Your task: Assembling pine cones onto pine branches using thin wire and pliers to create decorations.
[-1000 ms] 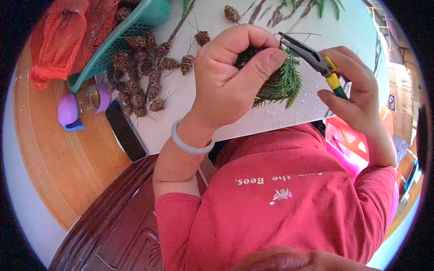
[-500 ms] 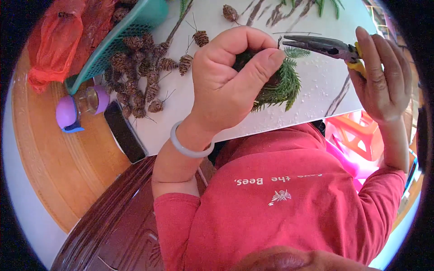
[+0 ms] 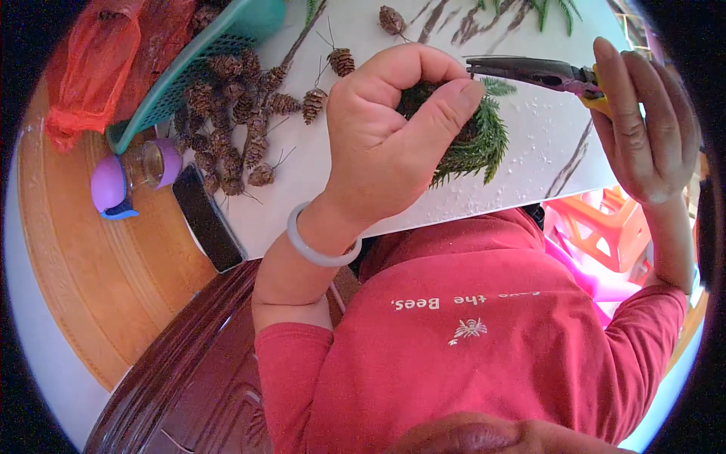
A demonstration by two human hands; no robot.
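My left hand [image 3: 393, 144], with a pale bangle at its wrist, is closed on a bundle of green needle sprigs [image 3: 490, 140]. Thumb and bent forefinger meet at its top edge, and much of the bundle is hidden behind them. Long-nose pliers [image 3: 541, 73] with yellow handles are held in my right hand [image 3: 646, 125], its fingers extended along the grip. Their dark jaws point left and their tips are at a short, thin dark wire end just above my left fingertips. Whether the jaws pinch the wire is too small to tell.
Small brown cones [image 3: 227, 140], several with wires, lie on the white tabletop [image 3: 302, 181] to the left. Beyond them are a teal basket [image 3: 162, 102] and red mesh [image 3: 98, 68]. A dark phone-like slab [image 3: 208, 219] rests at the table edge. An orange stool [image 3: 605, 227] stands below right.
The pliers have moved slightly left, bringing their tips to the wire end from just right of it. My left hand keeps its grip on the bundle.
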